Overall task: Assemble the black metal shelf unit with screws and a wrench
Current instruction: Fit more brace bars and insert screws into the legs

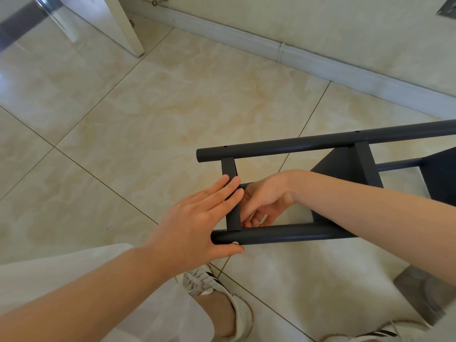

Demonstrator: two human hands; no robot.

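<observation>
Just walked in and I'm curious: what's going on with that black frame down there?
A person is putting together a black metal shelf frame, tipped onto its side over the tiled floor. The left hand presses flat on the short cross brace, with the thumb beside a silver screw head in the near tube. The right hand reaches in behind that brace with curled fingers; whether they hold anything is hidden.
</observation>
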